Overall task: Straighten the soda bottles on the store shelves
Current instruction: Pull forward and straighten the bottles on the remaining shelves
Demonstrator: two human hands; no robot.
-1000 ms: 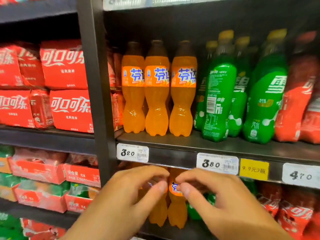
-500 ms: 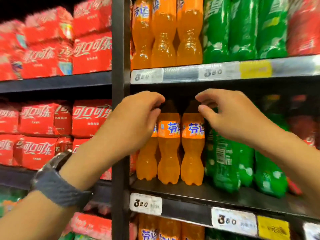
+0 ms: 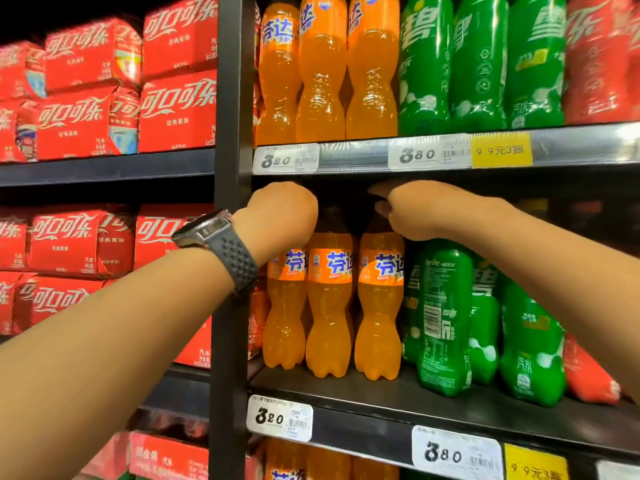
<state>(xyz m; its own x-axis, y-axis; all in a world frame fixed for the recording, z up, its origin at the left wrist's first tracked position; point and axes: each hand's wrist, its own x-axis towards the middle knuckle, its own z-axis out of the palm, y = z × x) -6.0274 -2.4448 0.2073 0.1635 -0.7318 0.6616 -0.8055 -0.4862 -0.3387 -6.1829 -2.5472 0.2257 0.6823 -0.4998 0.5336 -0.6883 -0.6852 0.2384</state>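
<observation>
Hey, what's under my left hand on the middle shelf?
The leftmost orange bottle: its label and body show below the left hand. Its cap and neck are covered, as are the fingers.

"芬达" is printed in blue on the labels of the orange bottles [image 3: 332,268] on the middle shelf, and is repeated on the upper orange bottles [image 3: 277,32]. "Sprite" is read on the turned green bottle [image 3: 443,323], and "碧" is shown large on the upper green bottles [image 3: 422,32]. "可口可乐" is written in white on the red packs [image 3: 176,105]. On the upper rail, one white tag [image 3: 285,161] is marked "320", a second tag [image 3: 417,155] "380", and a yellow tag [image 3: 500,151] "9.9元3瓶"; "320" and "380" are repeated on the lower rail tags [image 3: 278,418]
</observation>
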